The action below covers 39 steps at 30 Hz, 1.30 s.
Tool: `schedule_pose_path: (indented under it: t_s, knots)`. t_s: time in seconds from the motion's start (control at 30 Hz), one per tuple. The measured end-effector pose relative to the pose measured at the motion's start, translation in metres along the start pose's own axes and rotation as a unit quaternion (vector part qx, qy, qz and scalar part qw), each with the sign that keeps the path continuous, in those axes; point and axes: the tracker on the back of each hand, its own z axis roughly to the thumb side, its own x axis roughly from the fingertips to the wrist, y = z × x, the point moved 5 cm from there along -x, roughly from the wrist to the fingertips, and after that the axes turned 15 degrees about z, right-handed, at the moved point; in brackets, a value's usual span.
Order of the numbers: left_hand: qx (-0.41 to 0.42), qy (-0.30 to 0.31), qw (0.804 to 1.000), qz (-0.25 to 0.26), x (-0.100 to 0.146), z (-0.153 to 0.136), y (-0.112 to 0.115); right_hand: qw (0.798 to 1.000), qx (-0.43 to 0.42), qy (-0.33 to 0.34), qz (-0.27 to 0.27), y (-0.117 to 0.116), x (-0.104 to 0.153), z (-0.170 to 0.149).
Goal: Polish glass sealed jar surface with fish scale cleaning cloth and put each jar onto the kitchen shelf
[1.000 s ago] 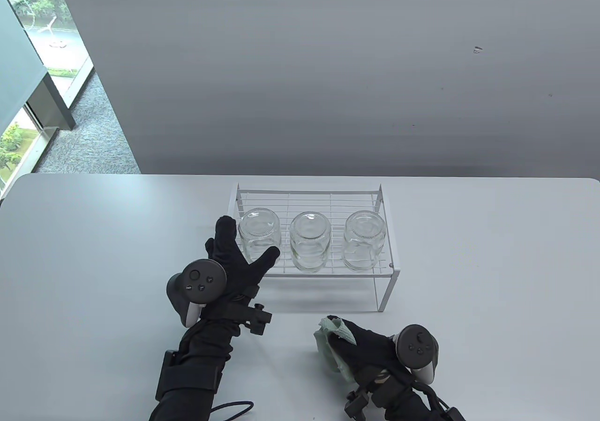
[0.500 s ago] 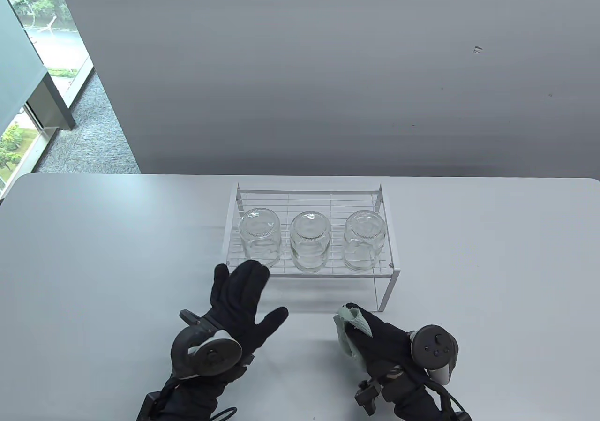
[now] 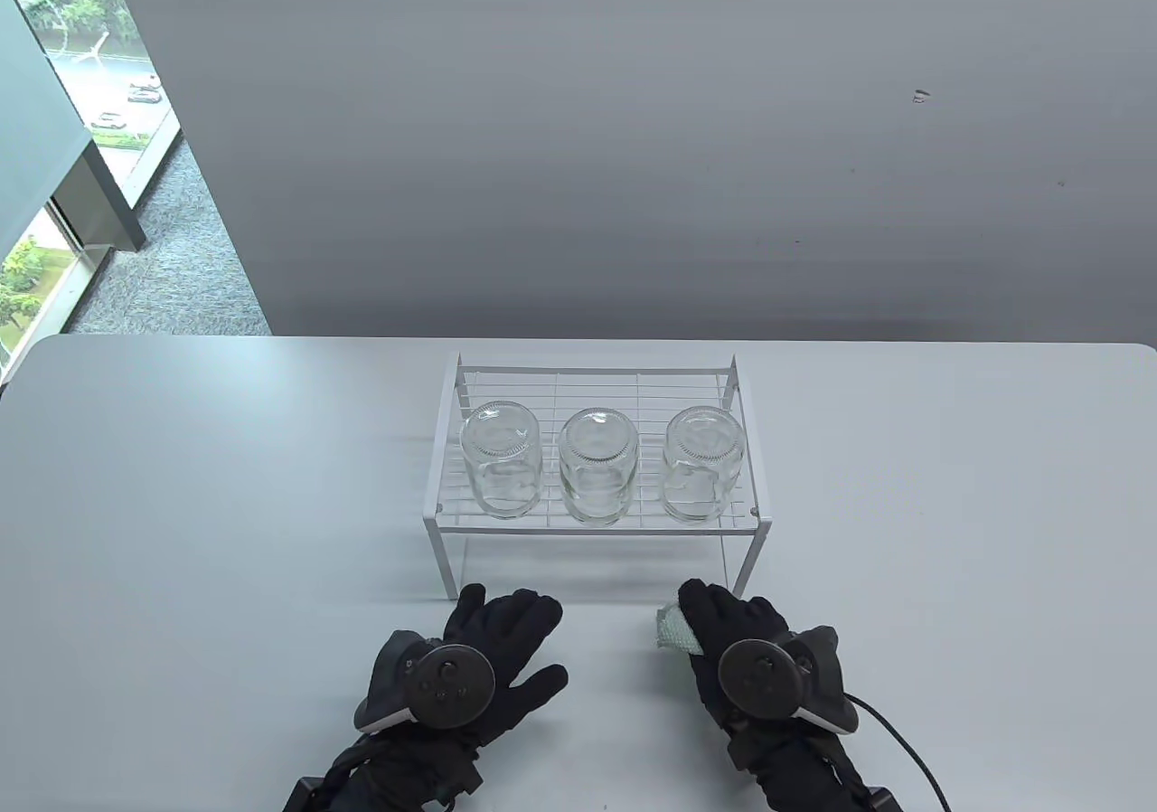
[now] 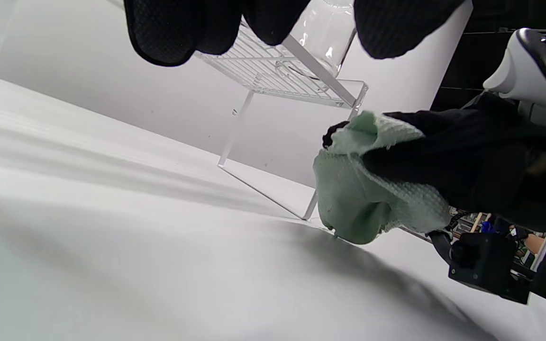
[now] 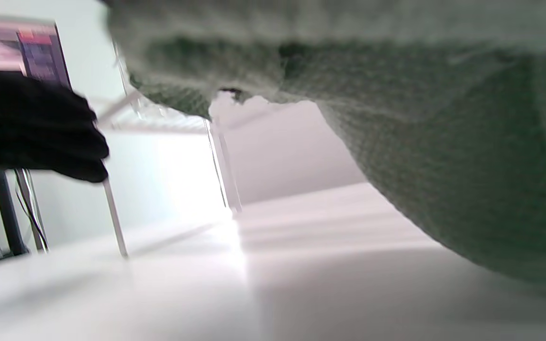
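Three clear glass jars stand upside down in a row on the white wire shelf [image 3: 597,527]: left jar [image 3: 501,471], middle jar [image 3: 596,477], right jar [image 3: 702,474]. My left hand [image 3: 499,633] rests palm down on the table in front of the shelf, holding nothing, its fingers loosely bent. My right hand [image 3: 728,620] lies beside it and grips the pale green cleaning cloth [image 3: 676,631], bunched under its fingers. The cloth [image 4: 368,194] shows clearly in the left wrist view, wrapped by the right hand's fingers [image 4: 424,151]. It fills the top of the right wrist view as a green weave [image 5: 443,142].
The grey table [image 3: 181,505] stretches wide on both sides of the shelf. A grey wall stands behind the table's far edge. A cable [image 3: 904,740] trails from my right wrist at the bottom right.
My left hand has drawn back from the left jar to the table in front of the shelf and turned palm down. My right hand shifted slightly and turned palm down with the cloth.
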Motion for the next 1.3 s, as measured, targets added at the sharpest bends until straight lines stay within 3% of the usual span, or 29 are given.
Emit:
schedule_pose_path:
  t_s: [0.3, 0.8, 1.07, 1.3]
  knots:
    - [0.007, -0.01, 1.0, -0.014, 0.0, -0.002, 0.003, 0.981, 0.038, -0.051, 0.183, -0.055, -0.018, 0.003]
    - [0.011, -0.008, 1.0, -0.013, 0.001, 0.0, 0.002, 0.949, -0.009, -0.056, 0.309, -0.081, -0.013, 0.0]
    - [0.009, -0.013, 1.0, -0.014, 0.001, -0.001, 0.001, 0.959, -0.089, -0.043, 0.266, -0.053, -0.006, -0.009]
    - [-0.037, -0.015, 0.999, -0.024, 0.001, -0.001, -0.002, 0.981, -0.134, -0.02, 0.138, 0.001, 0.013, -0.014]
